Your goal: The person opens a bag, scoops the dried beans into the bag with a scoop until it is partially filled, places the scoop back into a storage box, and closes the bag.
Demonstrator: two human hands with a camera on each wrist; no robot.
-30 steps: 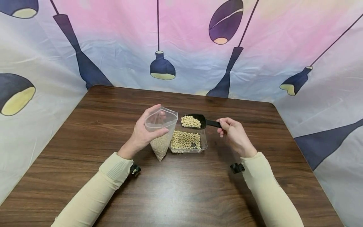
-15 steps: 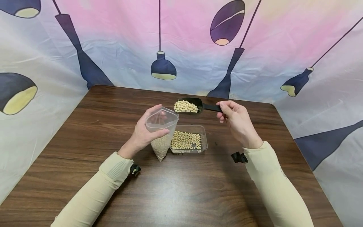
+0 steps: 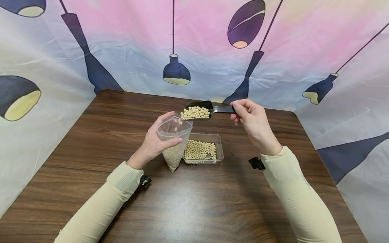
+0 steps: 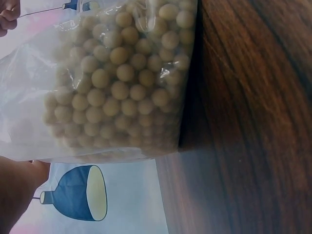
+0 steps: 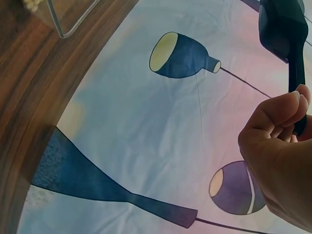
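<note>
My left hand (image 3: 155, 140) grips a clear plastic zip bag (image 3: 172, 153) near its top and keeps its mouth spread. Pale yellow soybeans (image 4: 119, 90) fill the lower part of the bag, which stands on the table. With thumb and fingers my right hand (image 3: 252, 123) pinches the handle of a black scoop (image 3: 208, 105). The scoop, heaped with soybeans (image 3: 197, 112), tips its front lip over the bag's mouth, and a few beans are dropping in. In the right wrist view only the scoop's underside (image 5: 280, 29) shows.
A clear plastic tray (image 3: 220, 152) with a layer of soybeans stands just right of the bag on the brown wooden table (image 3: 188, 209). Behind the table hangs a cloth backdrop (image 3: 136, 50) printed with lamps.
My right hand has raised the loaded scoop from over the tray, moved it left to the bag's mouth and tilted it, so beans fall. The left hand and bag stay nearly still.
</note>
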